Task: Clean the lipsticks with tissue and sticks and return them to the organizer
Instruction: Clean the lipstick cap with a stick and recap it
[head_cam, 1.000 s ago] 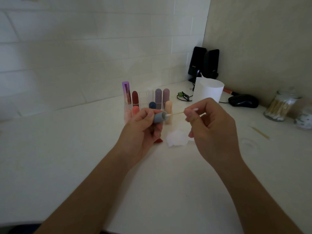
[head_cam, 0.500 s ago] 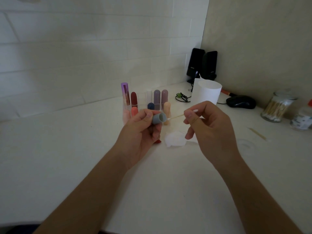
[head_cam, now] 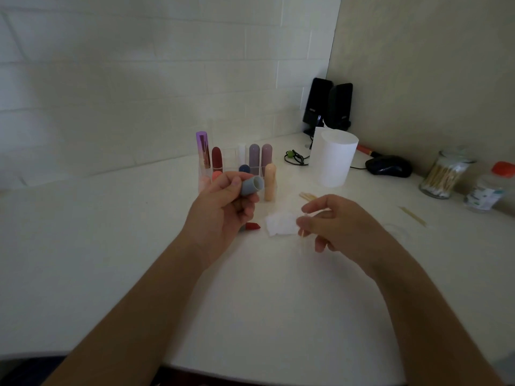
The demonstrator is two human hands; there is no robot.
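— What sits on the pale, smooth counter (head_cam: 111, 246)?

— Just beyond the left fingers (head_cam: 237, 185), a clear plastic organizer (head_cam: 237, 165) of upright lipsticks. Between both hands' fingers lies a crumpled white tissue (head_cam: 280, 224), with a red lipstick piece (head_cam: 252, 226) beside it.

— And past the right fingers (head_cam: 309, 211)?

— A white cylindrical cup (head_cam: 335, 160), a black computer mouse (head_cam: 388, 166), a glass jar of cotton swabs (head_cam: 443, 178), and a thin wooden stick (head_cam: 412, 215).

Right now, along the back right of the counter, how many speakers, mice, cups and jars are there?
Speakers: 2
Mouse: 1
White cup: 1
Jars: 2
Total: 6
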